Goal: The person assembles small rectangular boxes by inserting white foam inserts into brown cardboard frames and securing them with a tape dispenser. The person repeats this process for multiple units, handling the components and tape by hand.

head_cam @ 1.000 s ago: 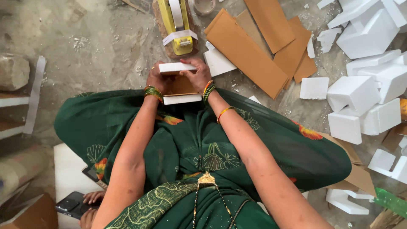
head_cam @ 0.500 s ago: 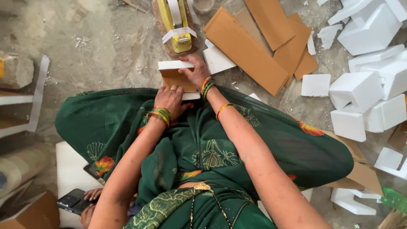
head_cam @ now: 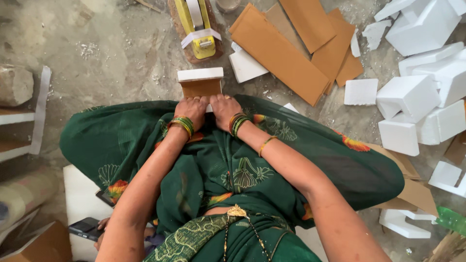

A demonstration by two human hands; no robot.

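Pressing on a brown cardboard piece (head_cam: 200,88) capped by a white foam strip (head_cam: 200,74), left hand (head_cam: 191,110) and right hand (head_cam: 224,107) sit side by side at its near edge, fingers curled together; yellow tape dispenser (head_cam: 198,28) beyond, foam blocks (head_cam: 417,104) right

You sit in a floor-level packing workshop: foam blocks (head_cam: 422,104), cardboard strips (head_cam: 291,46) and a tape dispenser (head_cam: 196,26) lie on dusty concrete.
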